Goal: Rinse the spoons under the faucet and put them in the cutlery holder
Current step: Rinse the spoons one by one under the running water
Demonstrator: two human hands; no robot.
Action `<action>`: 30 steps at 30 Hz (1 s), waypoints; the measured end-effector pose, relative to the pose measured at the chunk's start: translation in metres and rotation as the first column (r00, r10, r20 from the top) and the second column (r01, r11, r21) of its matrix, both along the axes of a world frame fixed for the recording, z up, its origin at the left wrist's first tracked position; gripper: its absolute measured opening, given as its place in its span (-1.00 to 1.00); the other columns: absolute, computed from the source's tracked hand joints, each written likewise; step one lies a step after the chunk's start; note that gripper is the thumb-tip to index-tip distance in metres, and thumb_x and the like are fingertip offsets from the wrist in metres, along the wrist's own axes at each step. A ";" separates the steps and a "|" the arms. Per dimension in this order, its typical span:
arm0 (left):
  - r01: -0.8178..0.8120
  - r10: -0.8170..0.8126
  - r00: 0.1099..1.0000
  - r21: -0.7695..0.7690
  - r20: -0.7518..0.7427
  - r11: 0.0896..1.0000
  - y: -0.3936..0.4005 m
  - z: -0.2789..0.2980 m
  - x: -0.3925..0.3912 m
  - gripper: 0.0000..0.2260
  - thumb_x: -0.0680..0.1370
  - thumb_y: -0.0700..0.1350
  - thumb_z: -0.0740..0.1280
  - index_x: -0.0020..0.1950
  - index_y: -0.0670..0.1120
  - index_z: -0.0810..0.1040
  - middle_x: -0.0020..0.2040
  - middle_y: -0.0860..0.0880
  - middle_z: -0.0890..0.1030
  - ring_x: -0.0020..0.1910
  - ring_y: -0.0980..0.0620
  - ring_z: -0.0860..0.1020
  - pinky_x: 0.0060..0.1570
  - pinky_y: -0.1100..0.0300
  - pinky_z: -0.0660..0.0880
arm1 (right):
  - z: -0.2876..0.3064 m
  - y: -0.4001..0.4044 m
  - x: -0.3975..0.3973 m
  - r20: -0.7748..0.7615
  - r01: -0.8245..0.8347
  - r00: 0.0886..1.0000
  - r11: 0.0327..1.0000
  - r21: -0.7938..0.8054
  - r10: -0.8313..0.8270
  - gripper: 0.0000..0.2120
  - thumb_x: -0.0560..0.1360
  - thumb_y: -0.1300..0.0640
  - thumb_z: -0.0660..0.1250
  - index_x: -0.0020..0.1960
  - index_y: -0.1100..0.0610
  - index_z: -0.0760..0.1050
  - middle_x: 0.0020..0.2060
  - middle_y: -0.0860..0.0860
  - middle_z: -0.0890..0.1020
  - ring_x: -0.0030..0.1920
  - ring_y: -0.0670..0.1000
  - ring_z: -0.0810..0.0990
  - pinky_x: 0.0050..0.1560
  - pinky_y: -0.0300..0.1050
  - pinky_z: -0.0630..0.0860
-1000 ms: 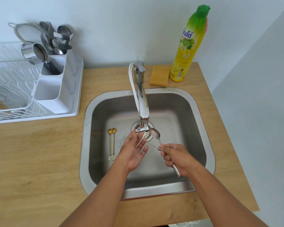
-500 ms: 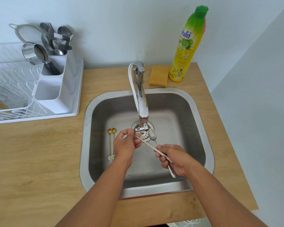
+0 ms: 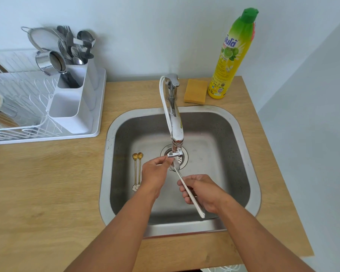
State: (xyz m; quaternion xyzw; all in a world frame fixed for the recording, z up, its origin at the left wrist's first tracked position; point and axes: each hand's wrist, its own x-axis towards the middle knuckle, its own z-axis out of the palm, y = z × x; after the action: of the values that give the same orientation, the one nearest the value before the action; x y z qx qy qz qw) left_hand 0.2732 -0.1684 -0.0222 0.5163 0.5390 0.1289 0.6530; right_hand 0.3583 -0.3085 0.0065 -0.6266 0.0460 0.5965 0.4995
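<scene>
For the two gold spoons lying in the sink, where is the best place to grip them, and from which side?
Pinch the thin handles of the gold spoons mid-length, coming from above. They lie flat and side by side on the sink floor, bowls toward the wall, so one pinch probably lifts both.

Both forearms are extended forward from the lower edge of the view and converge towards the centre. The left hand is held back-up, with fingers curled inward and the thumb and fingertips brought together at its far end; whether anything is pinched there cannot be told. The right hand is positioned nearer and to the right, just apart from the left. Its fingers are curled in a grip around spoon handles.
</scene>
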 end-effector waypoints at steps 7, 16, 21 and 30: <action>0.021 -0.022 0.996 0.013 0.085 1.000 -0.008 -0.006 -0.001 -0.90 0.61 -0.11 0.45 0.06 -0.04 0.77 -0.12 0.06 0.79 -0.14 0.14 0.76 0.02 0.10 0.61 | -0.002 0.004 -0.001 0.044 0.028 0.999 1.000 -0.003 -0.028 -0.75 0.69 0.17 0.25 0.05 0.29 0.64 -0.39 0.01 0.56 -0.45 -0.07 0.44 -0.50 -0.26 0.39; 0.028 0.004 0.996 0.331 -0.094 0.943 -0.010 -0.004 0.009 -0.88 0.53 -0.07 0.51 0.04 0.10 0.77 -0.21 0.16 0.75 -0.22 0.21 0.70 -0.12 0.17 0.60 | -0.002 0.010 -0.007 0.188 -0.017 0.982 1.000 -0.004 0.018 -0.66 0.73 0.08 0.18 0.11 0.32 0.61 -0.36 0.00 0.51 -0.47 -0.10 0.36 -0.50 -0.26 0.31; -0.040 0.056 0.997 0.281 -0.049 0.959 -0.007 -0.005 0.011 -0.83 0.59 -0.18 0.44 0.16 -0.03 0.73 -0.13 0.04 0.75 -0.23 0.04 0.72 -0.13 0.04 0.71 | -0.004 0.013 -0.005 0.257 -0.094 0.962 0.995 -0.013 0.094 -0.67 0.71 0.06 0.21 0.04 0.28 0.63 -0.37 -0.01 0.50 -0.46 -0.09 0.36 -0.47 -0.23 0.33; -0.004 0.011 1.000 0.234 -0.029 0.972 0.003 -0.009 0.010 -0.87 0.63 -0.10 0.40 -0.01 0.10 0.72 -0.16 0.05 0.75 -0.22 0.02 0.73 -0.31 0.12 0.69 | -0.014 0.016 -0.005 0.449 -0.197 0.861 0.971 -0.138 0.239 -0.63 0.69 -0.10 0.19 -0.12 0.10 0.59 -0.45 -0.10 0.44 -0.52 -0.12 0.34 -0.51 -0.22 0.31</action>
State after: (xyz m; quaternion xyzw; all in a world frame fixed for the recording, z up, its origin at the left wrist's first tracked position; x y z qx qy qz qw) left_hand 0.2837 -0.1655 -0.0313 0.5896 0.5319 0.1862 0.5787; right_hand 0.3532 -0.2929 -0.0078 -0.7729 -0.1195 0.4801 0.3973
